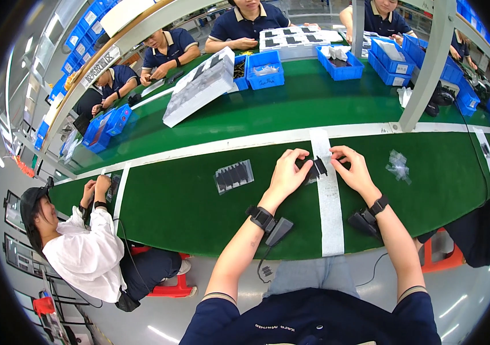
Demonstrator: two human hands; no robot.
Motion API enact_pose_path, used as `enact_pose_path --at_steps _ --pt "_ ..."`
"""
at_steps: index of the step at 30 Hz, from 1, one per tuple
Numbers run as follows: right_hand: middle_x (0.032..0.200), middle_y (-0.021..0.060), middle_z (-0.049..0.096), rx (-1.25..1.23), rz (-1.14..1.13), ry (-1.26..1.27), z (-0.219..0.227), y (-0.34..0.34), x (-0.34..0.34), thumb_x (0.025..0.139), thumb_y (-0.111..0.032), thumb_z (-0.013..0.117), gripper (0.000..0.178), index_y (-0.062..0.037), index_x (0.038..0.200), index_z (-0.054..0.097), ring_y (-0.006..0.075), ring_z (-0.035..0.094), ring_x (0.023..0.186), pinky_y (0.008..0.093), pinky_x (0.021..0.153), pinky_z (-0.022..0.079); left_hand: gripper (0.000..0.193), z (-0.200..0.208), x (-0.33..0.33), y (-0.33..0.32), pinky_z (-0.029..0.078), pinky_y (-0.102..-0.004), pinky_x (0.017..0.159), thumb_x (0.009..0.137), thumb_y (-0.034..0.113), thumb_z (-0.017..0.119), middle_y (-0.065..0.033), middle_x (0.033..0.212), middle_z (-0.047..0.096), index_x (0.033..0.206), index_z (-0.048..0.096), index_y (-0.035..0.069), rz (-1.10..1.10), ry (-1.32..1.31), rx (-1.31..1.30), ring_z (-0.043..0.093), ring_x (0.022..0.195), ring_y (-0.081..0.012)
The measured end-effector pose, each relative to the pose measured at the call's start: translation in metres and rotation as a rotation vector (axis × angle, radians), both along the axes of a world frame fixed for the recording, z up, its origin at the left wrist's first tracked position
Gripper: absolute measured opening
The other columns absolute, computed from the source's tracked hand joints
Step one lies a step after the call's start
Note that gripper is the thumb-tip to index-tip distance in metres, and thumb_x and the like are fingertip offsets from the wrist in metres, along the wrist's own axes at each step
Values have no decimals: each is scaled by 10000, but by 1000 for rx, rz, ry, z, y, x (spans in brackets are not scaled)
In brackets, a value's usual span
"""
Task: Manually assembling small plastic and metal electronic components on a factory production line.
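My left hand is closed on a small clear sheet with black strips, keeping it just above the green table beside a white band. Opposite it, my right hand has thumb and forefinger drawn together by the sheet's right end. Whatever is between those fingers is too small to make out. A similar clear sheet with a row of black strips lies flat to the left of my hands. To the right is a loose heap of clear film pieces.
The white band crosses the green tabletop. Beyond a white ledge stand a tilted foam tray, blue bins and a metal post. A person in white sits at my left; other people work across the table.
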State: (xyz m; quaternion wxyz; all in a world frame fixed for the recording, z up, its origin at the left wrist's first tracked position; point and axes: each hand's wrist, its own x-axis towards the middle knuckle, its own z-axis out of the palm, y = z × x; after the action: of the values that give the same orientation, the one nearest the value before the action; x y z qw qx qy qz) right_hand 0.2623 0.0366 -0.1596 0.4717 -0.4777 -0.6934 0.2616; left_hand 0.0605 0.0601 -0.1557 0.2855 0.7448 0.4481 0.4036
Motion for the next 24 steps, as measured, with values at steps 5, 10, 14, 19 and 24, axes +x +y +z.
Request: enact_pose_path --at_steps 5,10,14,19,24 --pt "867 88 604 139 25 -160 11 -9 1 765 -59 604 217 -28 979 595 218 587 837 311 754 462 256 17 -8 -1 425 -231 483 752 93 662 -85 891 594 996 609 36 0 32 40 508 494 -84" --pt "864 83 577 250 88 -494 55 -55 7 749 -76 610 170 -40 914 600 257 546 863 340 772 450 262 111 -28 -45 448 -281 534 758 72 645 -79 899 594 1010 580 46 -96 306 361 539 539 -152" --pt "875 59 565 260 117 -677 76 -92 32 746 -82 617 137 -53 880 614 239 539 862 345 763 453 332 207 -33 -119 453 -298 549 713 102 686 -51 822 608 1036 607 85 -267 654 644 573 620 -203" --pt "915 80 584 237 166 -640 119 -140 30 708 -74 658 188 -51 893 628 259 558 823 343 736 466 321 261 -40 -217 355 -230 471 586 121 672 -43 781 620 904 693 98 -174 731 899 551 579 -89" --pt "1171 200 499 512 210 -333 203 -158 17 612 -361 769 849 28 1257 377 229 556 884 322 761 451 260 248 -42 -250 364 -220 457 642 117 652 -53 763 624 895 690 72 -130 844 863 555 564 -99"
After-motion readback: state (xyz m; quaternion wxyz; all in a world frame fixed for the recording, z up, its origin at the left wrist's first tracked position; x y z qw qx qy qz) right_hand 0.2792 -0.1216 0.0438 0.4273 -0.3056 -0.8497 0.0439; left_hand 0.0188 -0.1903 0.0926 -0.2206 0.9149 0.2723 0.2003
